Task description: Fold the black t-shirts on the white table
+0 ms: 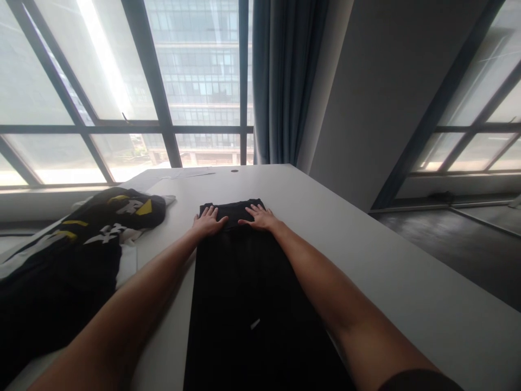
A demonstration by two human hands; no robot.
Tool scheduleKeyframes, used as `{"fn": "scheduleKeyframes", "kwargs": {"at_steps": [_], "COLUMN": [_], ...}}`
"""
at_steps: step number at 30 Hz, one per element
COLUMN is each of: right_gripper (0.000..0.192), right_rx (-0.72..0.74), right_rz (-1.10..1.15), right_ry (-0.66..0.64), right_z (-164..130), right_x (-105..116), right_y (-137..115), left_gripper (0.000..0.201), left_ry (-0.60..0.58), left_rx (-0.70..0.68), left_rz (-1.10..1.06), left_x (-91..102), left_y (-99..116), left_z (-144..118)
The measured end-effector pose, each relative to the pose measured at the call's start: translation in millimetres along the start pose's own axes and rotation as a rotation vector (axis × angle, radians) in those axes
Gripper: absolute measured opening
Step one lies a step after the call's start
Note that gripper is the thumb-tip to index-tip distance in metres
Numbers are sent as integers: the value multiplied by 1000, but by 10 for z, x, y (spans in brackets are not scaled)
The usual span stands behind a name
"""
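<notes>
A long black garment (248, 293) lies flat along the white table, its far end folded or banded across. Its exact kind I cannot make out. On the left part of that far end rests my left hand (208, 221), fingers spread and palm down. My right hand (259, 217) lies flat on the right part, thumb pointing inward toward the other thumb. A short gap of black cloth shows between the two hands. Nearer to me, a small pale mark (255, 324) stands out on the cloth.
The white table (334, 233) runs away from me toward windows (203, 81). A heap of black clothes (85, 250) with white and yellow patterns lies at the left. Thin white sheets (183, 172) lie near the far edge. A blue-grey curtain (285, 81) hangs behind.
</notes>
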State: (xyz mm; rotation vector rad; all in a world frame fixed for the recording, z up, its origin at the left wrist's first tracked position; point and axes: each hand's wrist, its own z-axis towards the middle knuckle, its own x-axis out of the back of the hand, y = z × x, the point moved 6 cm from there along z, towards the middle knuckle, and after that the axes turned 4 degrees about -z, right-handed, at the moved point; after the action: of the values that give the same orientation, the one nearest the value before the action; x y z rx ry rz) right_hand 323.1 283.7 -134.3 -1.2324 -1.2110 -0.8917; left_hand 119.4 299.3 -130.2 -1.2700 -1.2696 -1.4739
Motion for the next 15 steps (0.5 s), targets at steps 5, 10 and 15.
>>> {"fn": "scheduleKeyframes", "kwargs": {"at_steps": [5, 10, 15], "right_gripper": [116, 122, 118], "right_rx": [7, 119, 126], "right_rz": [6, 0, 21], "right_ry": [-31, -141, -244], "right_z": [-50, -144, -184], "right_x": [74, 134, 69], "right_y": [-13, -220, -238], "left_gripper": [91, 93, 93], "left_ry": [34, 34, 16], "left_rx": [15, 22, 10], "left_rz": [-27, -39, -61], "left_x": [22, 16, 38], "left_y": [-61, -123, -207], "left_z": [30, 117, 257]}}
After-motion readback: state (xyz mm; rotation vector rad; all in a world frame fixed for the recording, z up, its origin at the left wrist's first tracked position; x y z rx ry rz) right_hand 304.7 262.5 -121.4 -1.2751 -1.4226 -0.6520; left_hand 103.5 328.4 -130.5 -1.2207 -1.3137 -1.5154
